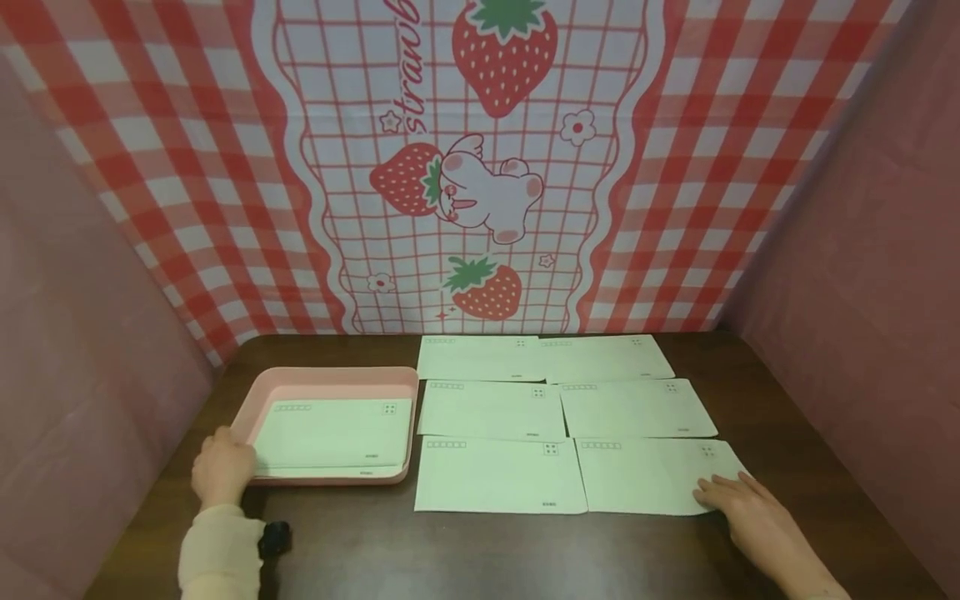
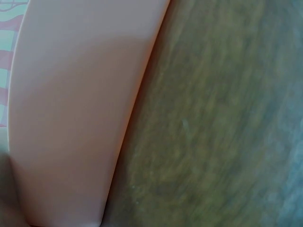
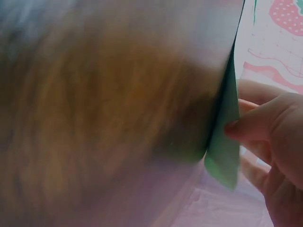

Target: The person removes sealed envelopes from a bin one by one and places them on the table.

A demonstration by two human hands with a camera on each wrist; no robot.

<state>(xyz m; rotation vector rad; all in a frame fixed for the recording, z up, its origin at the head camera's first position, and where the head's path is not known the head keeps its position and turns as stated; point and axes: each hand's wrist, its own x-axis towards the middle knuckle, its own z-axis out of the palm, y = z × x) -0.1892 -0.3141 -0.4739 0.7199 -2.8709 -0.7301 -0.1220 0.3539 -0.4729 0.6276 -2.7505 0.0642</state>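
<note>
My left hand (image 1: 222, 467) holds the front left corner of a shallow pink tray (image 1: 337, 381), its fingers over the rim. The tray's outer wall (image 2: 80, 113) fills much of the left wrist view, where most of that hand is hidden. Inside the tray lies a stack of white envelopes (image 1: 333, 433). At the front right, my right hand (image 1: 753, 521) pinches the right end of a white envelope (image 1: 645, 475). In the right wrist view the thumb is on one side of this envelope (image 3: 223, 142) and fingers are on the other, with its edge slightly raised.
Several more white envelopes lie flat in two columns right of the tray, among them the front left one (image 1: 495, 475) and a back right one (image 1: 607, 358). Dark wood table (image 1: 420, 554) runs along the front. A strawberry-print cloth (image 1: 487, 192) hangs behind.
</note>
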